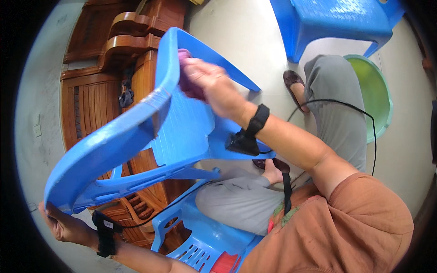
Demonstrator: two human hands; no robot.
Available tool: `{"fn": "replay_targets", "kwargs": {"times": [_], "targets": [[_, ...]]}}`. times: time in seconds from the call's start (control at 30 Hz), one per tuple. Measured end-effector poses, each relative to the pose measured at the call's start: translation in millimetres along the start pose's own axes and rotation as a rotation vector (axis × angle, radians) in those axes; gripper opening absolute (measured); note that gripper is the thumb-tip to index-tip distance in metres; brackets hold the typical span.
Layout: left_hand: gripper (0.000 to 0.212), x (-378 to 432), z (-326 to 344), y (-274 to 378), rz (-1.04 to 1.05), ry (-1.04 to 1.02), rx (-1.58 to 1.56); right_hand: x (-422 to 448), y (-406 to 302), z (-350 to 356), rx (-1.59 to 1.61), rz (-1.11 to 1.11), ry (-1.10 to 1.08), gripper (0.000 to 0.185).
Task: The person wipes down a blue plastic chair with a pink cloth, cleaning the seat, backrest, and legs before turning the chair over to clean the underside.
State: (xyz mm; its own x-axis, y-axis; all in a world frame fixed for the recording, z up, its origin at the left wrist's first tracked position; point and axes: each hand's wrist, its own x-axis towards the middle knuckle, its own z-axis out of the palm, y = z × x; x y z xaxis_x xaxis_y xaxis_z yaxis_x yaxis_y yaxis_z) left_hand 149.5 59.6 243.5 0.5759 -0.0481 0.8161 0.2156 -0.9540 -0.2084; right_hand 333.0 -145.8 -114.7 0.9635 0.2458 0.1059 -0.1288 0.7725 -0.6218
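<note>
A blue plastic armchair is tilted in front of me, its curved top rail and armrest running from lower left to upper middle. A worn strip of clear tape appears to wrap the rail's bend. At the rail's lower-left end, my left hand grips the edge. My right hand, slightly blurred, holds a bunched purple cloth against the inner side of the armrest near its front corner. Both wrists carry black straps with small cabled devices.
I sit on another blue plastic chair with a red item on it. A green basin stands beside my right leg. Another blue plastic piece of seating stands at the top right, its surface looking wet. Wooden furniture lines the wall at left.
</note>
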Motion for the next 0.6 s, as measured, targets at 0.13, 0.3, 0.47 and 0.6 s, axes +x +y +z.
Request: {"fn": "replay_targets", "kwargs": {"times": [0.13, 0.3, 0.47, 0.6], "targets": [[0.047, 1, 31, 9, 0.012, 0.029, -0.068, -14, 16, -16, -0.888, -0.447, -0.157, 0.049], [0.042, 7, 27, 7, 0.019, -0.019, -0.196, -37, 89, -115, -0.987, -0.095, -0.029, 0.027], [0.043, 2, 30, 12, -0.059, -0.018, -0.184, -17, 47, -81, -0.634, -0.055, 0.079, 0.019], [0.043, -1, 22, -2, 0.013, 0.015, -0.150, 41, 20, -39, -0.700, -0.542, -0.075, 0.030]]}}
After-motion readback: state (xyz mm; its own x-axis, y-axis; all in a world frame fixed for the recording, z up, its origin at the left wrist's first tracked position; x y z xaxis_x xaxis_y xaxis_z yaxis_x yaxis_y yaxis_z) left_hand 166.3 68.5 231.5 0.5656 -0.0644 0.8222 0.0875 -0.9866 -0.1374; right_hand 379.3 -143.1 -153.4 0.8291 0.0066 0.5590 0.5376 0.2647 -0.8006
